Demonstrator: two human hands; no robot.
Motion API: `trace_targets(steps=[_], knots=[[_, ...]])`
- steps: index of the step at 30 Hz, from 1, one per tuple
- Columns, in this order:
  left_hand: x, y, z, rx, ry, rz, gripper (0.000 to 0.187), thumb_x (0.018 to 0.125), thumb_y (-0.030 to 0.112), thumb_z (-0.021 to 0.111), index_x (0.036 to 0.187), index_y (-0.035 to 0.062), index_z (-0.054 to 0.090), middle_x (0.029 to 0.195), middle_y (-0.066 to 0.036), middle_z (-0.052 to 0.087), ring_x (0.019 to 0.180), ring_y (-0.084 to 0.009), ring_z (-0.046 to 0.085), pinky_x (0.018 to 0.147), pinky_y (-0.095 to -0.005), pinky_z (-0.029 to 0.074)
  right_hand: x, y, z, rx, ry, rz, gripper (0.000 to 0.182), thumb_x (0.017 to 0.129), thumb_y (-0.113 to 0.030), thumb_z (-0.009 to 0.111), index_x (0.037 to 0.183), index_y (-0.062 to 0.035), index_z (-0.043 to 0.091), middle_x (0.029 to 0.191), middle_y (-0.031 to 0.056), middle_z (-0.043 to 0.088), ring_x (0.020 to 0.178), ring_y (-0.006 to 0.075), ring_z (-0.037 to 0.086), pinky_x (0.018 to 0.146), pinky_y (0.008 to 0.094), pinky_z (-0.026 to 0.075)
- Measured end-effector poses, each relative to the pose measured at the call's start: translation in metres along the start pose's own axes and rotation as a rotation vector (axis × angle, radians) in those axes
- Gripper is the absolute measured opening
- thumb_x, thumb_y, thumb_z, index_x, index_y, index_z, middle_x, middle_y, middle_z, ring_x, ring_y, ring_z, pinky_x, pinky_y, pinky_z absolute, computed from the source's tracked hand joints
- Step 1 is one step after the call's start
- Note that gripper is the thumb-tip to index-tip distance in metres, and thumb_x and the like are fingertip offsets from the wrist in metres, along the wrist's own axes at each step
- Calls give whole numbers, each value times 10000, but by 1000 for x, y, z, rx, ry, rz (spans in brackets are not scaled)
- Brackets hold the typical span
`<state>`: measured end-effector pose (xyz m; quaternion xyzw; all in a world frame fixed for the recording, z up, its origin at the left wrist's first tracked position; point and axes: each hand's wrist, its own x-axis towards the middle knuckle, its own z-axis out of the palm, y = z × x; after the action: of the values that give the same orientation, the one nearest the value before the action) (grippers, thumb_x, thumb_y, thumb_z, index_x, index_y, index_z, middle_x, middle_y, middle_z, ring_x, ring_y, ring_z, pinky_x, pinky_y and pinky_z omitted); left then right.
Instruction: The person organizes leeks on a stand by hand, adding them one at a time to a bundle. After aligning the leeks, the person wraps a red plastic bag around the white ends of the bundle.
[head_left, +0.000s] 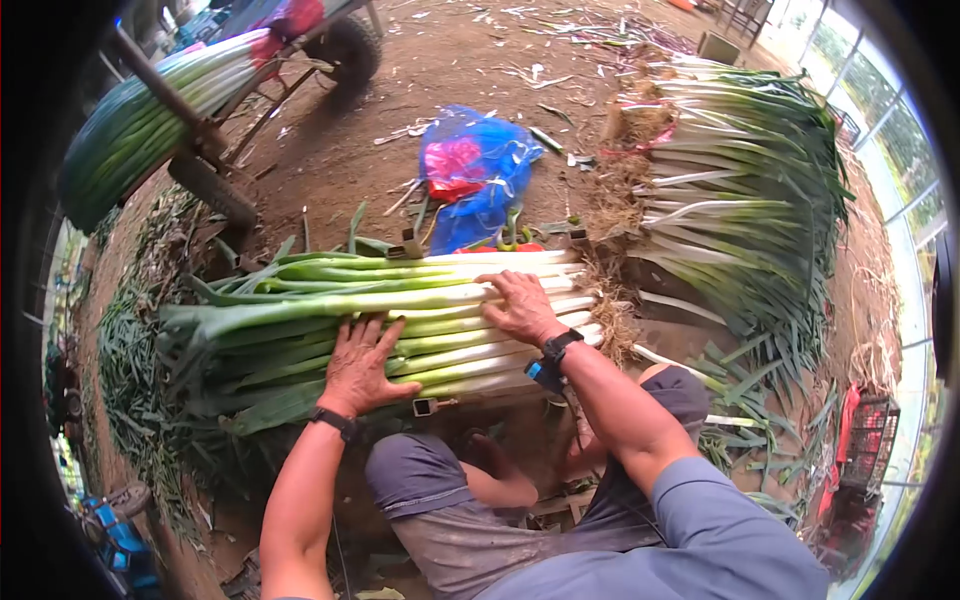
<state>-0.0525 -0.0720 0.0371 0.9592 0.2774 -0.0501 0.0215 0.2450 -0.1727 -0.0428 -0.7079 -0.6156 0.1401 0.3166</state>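
A broad bundle of long green onions (pixel 450 345) lies crosswise in front of me, leaves to the left and white stems with roots to the right. My left hand (pixel 365 365) lies on the green part with its fingers spread. Further right, my right hand (pixel 522 308) rests on the pale stems near the far side of the bundle, its fingers apart and bent over them. Both hands touch the top of the bundle, and neither is closed around a stalk.
A large pile of green onions (pixel 740 190) lies at the right. Beyond the bundle is a blue net bag (pixel 485 170) with something pink. A wheeled cart (pixel 215 140) carries more onions at the upper left. Cut leaves (pixel 150 350) litter the left ground; a crate (pixel 872 440) stands right.
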Motion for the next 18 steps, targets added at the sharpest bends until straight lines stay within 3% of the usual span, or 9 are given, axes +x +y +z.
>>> trace_targets(steps=[1,5,12,18], knots=[[2,1,0,0,3,12,1097,654,721,760,1542,154,457,1566,-162,415,1493,-325,334,1282,-529,118,-2,5,5,-16,55,-57,341,925,-321,667,1249,-215,661,1070,90,652,1067,307,605,989,436,417],[0,0,2,-7,30,14,1111,638,704,779,1541,147,449,1544,-184,429,1462,-351,366,1268,-550,147,-1,17,12,14,87,-38,303,947,-410,692,1173,-210,718,1032,76,666,1038,298,617,969,437,427],[-3,-2,4,-2,133,68,1092,636,726,779,1520,157,484,1481,-182,475,1412,-361,415,1235,-549,216,-1,56,12,102,68,13,260,912,-369,738,1124,-221,768,1050,57,671,1054,282,613,971,428,437],[-3,-4,9,-18,223,108,886,748,666,745,1443,145,574,1448,-170,512,1389,-371,446,1238,-556,220,-12,41,16,52,194,54,257,890,-342,739,1116,-233,796,1090,59,653,1102,288,583,1017,431,425]])
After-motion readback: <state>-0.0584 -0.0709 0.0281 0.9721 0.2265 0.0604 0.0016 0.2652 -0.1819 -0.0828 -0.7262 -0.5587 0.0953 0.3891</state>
